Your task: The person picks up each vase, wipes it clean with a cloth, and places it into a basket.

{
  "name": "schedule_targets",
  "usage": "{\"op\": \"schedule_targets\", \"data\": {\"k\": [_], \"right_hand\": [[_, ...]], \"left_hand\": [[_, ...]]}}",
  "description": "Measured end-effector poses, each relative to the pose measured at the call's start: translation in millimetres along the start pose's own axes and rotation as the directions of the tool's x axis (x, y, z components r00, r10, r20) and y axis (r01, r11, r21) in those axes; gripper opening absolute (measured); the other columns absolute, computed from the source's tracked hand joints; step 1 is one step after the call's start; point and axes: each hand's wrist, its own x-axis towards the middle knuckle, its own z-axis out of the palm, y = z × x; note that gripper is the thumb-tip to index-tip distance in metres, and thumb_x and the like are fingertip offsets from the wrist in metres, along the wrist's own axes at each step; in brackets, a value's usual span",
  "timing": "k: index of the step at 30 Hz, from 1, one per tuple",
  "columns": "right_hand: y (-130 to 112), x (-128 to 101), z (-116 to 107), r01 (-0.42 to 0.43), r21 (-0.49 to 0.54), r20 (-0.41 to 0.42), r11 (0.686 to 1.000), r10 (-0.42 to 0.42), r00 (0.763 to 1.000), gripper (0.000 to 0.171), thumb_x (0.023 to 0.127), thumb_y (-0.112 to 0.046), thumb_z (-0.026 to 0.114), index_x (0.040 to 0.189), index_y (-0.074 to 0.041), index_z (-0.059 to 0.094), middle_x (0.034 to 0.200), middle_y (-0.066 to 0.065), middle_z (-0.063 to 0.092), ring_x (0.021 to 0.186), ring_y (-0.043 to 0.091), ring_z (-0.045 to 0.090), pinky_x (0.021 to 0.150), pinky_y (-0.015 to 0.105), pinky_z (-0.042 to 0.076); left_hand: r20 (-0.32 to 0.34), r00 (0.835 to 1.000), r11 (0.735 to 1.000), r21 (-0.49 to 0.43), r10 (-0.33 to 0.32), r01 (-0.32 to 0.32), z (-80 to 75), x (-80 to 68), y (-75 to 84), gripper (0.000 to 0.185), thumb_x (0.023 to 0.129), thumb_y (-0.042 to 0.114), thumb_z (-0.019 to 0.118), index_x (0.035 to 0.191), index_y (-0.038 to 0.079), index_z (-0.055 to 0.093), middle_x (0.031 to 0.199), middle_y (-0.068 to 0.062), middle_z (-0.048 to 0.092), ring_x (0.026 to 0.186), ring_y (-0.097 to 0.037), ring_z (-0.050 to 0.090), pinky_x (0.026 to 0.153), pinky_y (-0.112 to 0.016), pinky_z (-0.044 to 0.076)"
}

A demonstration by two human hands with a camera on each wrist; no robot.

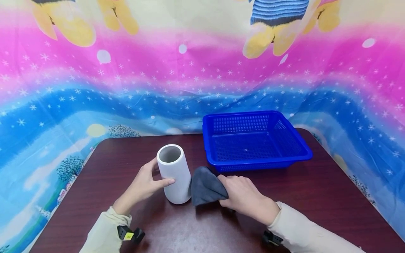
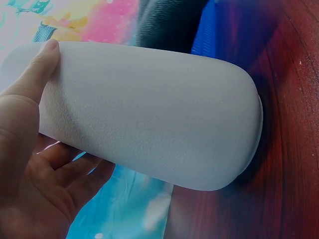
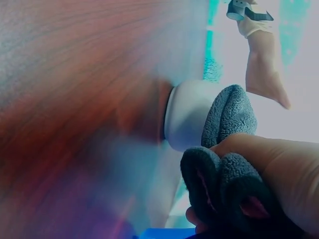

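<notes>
A white vase with a wide round mouth stands on the dark wooden table, tilted slightly in the head view. My left hand grips its left side, thumb across the front and fingers behind. In the left wrist view the vase shows a smooth matte wall, the thumb near its upper end. My right hand holds a bunched dark grey cloth, whose free end lies against the vase's right side. Up close in the right wrist view, the cloth is fuzzy and folded between thumb and fingers.
Behind the right hand sits a blue plastic basket with perforated walls, near the table's back edge. The table has a reddish-brown grain. A colourful printed curtain hangs around its far side.
</notes>
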Motion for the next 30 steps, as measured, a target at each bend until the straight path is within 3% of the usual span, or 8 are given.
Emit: {"op": "schedule_targets", "data": {"k": [30], "right_hand": [[1, 14, -41, -0.049, 0.082, -0.087, 0.995, 0.056, 0.995, 0.039, 0.072, -0.030, 0.082, 0.104, -0.021, 0.062, 0.071, -0.011, 0.058, 0.061, 0.007, 0.052, 0.051, 0.027, 0.040]], "left_hand": [[-0.002, 1.000, 1.000, -0.005, 0.002, -0.002, 0.6, -0.1, 1.1, 0.070, 0.082, 0.025, 0.085, 0.141, 0.010, 0.052, 0.129, -0.011, 0.067, 0.117, -0.030, 0.068, 0.098, -0.048, 0.056]]}}
